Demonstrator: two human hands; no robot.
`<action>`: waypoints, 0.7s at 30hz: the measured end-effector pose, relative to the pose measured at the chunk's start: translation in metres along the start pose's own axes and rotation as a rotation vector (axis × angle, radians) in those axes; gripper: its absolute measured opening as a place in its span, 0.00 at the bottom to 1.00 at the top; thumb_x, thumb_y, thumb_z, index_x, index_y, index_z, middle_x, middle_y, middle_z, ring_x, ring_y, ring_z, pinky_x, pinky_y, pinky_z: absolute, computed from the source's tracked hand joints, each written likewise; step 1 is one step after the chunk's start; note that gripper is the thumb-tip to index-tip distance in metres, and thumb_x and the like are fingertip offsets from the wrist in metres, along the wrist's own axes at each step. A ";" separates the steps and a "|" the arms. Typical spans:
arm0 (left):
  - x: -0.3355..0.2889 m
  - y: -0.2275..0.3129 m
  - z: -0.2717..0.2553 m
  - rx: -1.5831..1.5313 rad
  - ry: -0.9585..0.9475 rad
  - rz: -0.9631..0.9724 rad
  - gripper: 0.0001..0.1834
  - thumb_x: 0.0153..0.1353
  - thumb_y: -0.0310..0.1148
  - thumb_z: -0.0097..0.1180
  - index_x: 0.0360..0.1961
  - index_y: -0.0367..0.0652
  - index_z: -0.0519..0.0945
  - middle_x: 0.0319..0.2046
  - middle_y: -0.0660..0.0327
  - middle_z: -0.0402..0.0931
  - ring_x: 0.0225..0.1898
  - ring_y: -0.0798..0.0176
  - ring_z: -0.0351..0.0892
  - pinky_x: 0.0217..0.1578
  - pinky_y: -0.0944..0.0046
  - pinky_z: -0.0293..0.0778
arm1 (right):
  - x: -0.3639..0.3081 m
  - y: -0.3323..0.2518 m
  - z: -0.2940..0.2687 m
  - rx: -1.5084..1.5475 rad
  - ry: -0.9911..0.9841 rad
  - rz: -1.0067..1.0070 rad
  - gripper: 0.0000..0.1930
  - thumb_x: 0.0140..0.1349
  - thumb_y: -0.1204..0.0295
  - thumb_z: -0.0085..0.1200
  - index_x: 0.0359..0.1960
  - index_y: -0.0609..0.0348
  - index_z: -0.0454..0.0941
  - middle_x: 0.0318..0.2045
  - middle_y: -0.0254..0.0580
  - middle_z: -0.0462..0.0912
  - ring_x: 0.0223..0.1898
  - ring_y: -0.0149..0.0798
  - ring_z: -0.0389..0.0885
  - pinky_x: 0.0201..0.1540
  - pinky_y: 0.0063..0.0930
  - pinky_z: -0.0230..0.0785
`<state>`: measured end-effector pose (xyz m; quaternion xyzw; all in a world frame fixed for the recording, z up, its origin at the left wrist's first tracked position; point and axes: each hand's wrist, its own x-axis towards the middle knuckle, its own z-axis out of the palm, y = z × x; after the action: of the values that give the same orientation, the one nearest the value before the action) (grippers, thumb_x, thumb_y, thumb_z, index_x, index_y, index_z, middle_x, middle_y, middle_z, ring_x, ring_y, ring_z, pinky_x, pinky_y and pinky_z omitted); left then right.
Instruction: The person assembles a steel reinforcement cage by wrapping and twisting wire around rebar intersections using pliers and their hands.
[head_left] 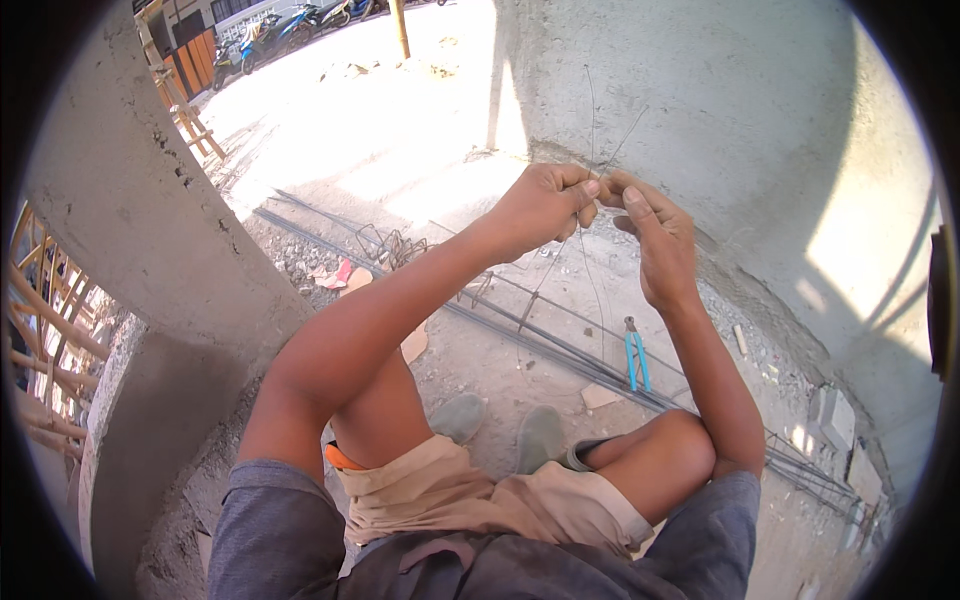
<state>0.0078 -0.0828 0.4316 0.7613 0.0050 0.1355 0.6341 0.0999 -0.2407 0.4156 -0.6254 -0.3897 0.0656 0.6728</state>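
Note:
Both hands are raised in front of me at a few thin wires (592, 115), which cross where my fingers meet. Two ends stick up against the wall, and other strands hang below the hands. My left hand (545, 212) pinches the wires between thumb and fingers. Against it, my right hand (662, 240) has its fingers bent round the same spot, the thumb raised; its grip is partly hidden. Lower down, a pair of pincers (637, 358) with light blue handles leans on the steel bars, touched by neither hand.
A frame of long steel rebars (545, 345) with stirrups crosses the dusty ground before my boots (540, 440). A concrete column (150, 190) stands left, a plastered wall (700, 110) right. Concrete blocks (832, 418) lie by the wall. Motorbikes (280, 35) are parked far off.

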 end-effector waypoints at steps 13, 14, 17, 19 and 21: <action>-0.006 -0.021 0.017 0.315 -0.229 -0.019 0.17 0.70 0.37 0.46 0.45 0.35 0.80 0.26 0.57 0.82 0.19 0.67 0.76 0.24 0.65 0.74 | 0.007 0.012 -0.008 0.158 -0.024 0.099 0.19 0.70 0.66 0.52 0.51 0.72 0.78 0.37 0.53 0.86 0.37 0.38 0.85 0.47 0.31 0.75; -0.004 -0.021 0.016 0.325 -0.236 -0.023 0.17 0.71 0.37 0.46 0.47 0.34 0.79 0.26 0.58 0.81 0.19 0.68 0.75 0.23 0.66 0.73 | 0.008 0.013 -0.009 0.164 -0.027 0.104 0.19 0.70 0.66 0.52 0.52 0.73 0.77 0.37 0.53 0.86 0.38 0.38 0.85 0.48 0.32 0.75; -0.002 -0.023 0.014 0.364 -0.257 -0.033 0.18 0.72 0.36 0.45 0.50 0.32 0.79 0.26 0.60 0.80 0.19 0.70 0.73 0.23 0.67 0.72 | 0.009 0.012 -0.009 0.191 -0.031 0.121 0.20 0.69 0.66 0.53 0.52 0.74 0.76 0.37 0.53 0.86 0.38 0.38 0.85 0.47 0.31 0.76; -0.002 -0.023 0.011 0.394 -0.274 -0.031 0.18 0.71 0.36 0.45 0.49 0.31 0.79 0.27 0.60 0.81 0.19 0.69 0.74 0.24 0.66 0.73 | 0.009 0.011 -0.008 0.193 -0.044 0.127 0.19 0.69 0.66 0.53 0.52 0.73 0.76 0.37 0.52 0.86 0.38 0.38 0.85 0.47 0.31 0.76; -0.004 -0.025 0.009 0.412 -0.279 -0.012 0.18 0.71 0.35 0.46 0.49 0.31 0.79 0.27 0.59 0.81 0.20 0.68 0.75 0.24 0.66 0.74 | 0.008 0.014 -0.010 0.187 -0.066 0.134 0.18 0.69 0.67 0.53 0.52 0.72 0.76 0.38 0.51 0.86 0.40 0.39 0.85 0.47 0.31 0.77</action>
<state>0.0105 -0.0875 0.4054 0.8857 -0.0506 0.0212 0.4609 0.1172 -0.2410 0.4071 -0.5822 -0.3611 0.1669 0.7091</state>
